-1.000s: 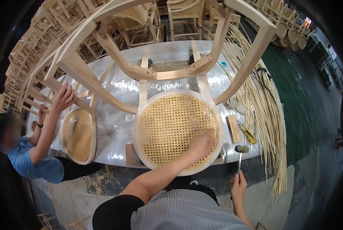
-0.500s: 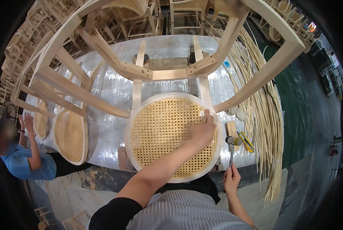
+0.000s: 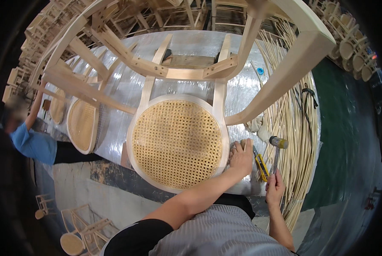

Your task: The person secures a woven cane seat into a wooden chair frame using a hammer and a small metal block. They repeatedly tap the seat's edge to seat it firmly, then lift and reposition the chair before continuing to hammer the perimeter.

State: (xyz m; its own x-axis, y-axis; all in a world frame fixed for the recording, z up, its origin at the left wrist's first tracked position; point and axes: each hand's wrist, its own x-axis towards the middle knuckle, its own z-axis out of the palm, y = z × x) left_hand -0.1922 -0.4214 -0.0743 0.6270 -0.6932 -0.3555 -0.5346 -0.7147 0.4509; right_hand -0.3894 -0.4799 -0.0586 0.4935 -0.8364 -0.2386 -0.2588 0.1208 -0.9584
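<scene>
The left hand (image 3: 241, 161) hides most of what lies beneath it, and the right hand (image 3: 275, 187) covers the lower handle of the mallet (image 3: 278, 143). The upper edge crops the chair frame (image 3: 282, 77); the lower cuts off the striped shirt (image 3: 212, 234). A co-worker (image 3: 33, 143) is blurred at the head.

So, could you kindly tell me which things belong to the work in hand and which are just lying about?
Apparently in use:
chair with round cane panel
mallet, in the right hand

Seemingly lying about:
yellow cutter
long pale strips
small blue ring
</scene>
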